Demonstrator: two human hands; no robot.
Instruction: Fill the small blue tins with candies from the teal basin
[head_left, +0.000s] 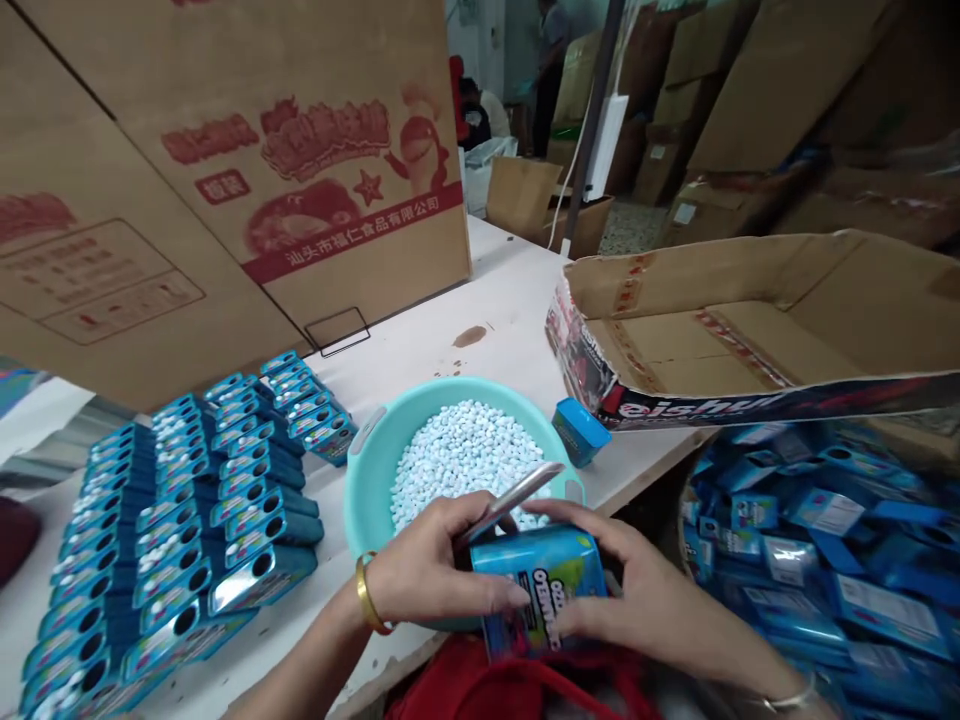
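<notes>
Both my hands grip one small blue candy tin just in front of a teal basin heaped with small white-blue candies. My left hand, with a gold bangle at the wrist, wraps the tin's left side and also pinches a metal spoon that sticks up over the basin. My right hand closes round the tin's right side and bottom.
Rows of open blue tins lie left of the basin. A single blue tin stands right of it. An empty cardboard tray sits at the right, above a bin of blue tins. A large printed carton stands behind.
</notes>
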